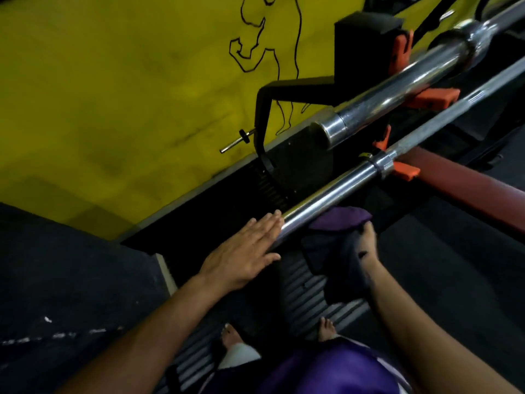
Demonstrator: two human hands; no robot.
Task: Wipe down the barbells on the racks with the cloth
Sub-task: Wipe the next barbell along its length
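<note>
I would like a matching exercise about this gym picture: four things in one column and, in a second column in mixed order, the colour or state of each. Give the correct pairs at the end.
Column A
1. left hand
2. cloth
3. wall
4. lower barbell

Column B
a. yellow, with a black line drawing
b. shiny metal, with an orange clip on it
c. flat, fingers straight, touching the bar end
d. purple and dark, held by the right hand under the bar

Pairs: 1-c, 2-d, 3-a, 4-b
</note>
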